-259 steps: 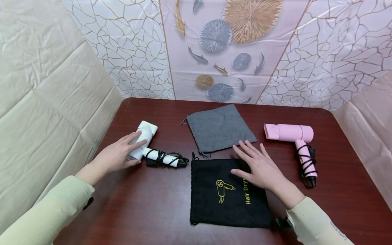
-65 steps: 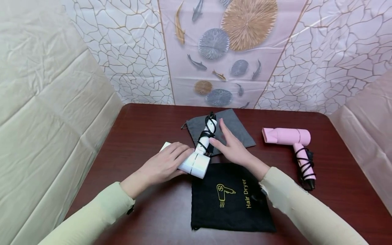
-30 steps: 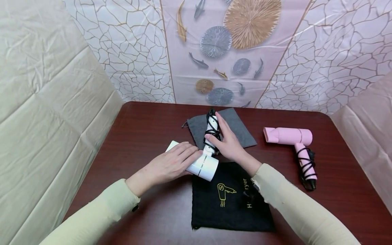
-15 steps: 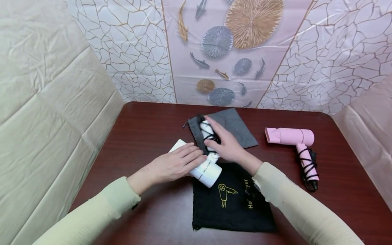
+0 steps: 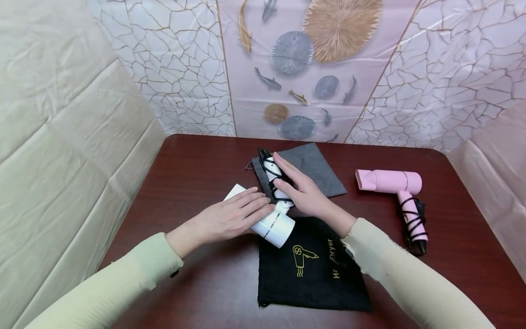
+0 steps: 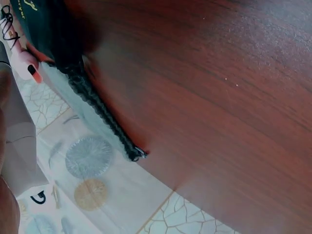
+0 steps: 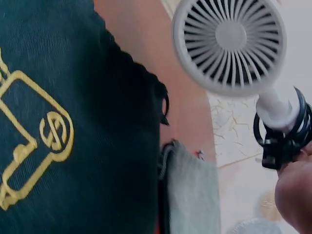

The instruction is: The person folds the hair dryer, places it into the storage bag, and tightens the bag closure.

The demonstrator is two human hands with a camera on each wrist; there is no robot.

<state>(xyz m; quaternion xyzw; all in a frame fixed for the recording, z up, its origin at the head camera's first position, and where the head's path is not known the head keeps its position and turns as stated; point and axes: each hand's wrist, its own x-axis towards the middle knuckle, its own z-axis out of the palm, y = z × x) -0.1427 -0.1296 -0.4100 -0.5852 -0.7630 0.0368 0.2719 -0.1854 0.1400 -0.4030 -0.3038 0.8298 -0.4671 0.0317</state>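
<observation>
In the head view, a white hair dryer [image 5: 272, 227] is held over the upper left corner of the black drawstring bag [image 5: 312, 283]. My left hand [image 5: 226, 218] grips its barrel from above, fingers laid across it. The dryer's handle [image 5: 272, 168], wrapped in black cord, points away and slightly left over the grey pouch [image 5: 316, 167]. My right hand [image 5: 302, 189] holds this handle, thumb across the cord and index finger along the side. Its other fingers are hidden. The right wrist view shows the round rear grille [image 7: 230, 36] hanging above the bags.
A pink hair dryer [image 5: 388, 182] with a cord-wrapped handle lies at the right of the dark red wooden table [image 5: 197, 169]. The black bag bears a yellow dryer drawing and lettering. A patterned curtain [image 5: 189, 59] hangs behind the table.
The white dryer came from the table's left to the middle, turned round in my left hand. My right hand left the black bag and took the handle, which lately swung leftward.
</observation>
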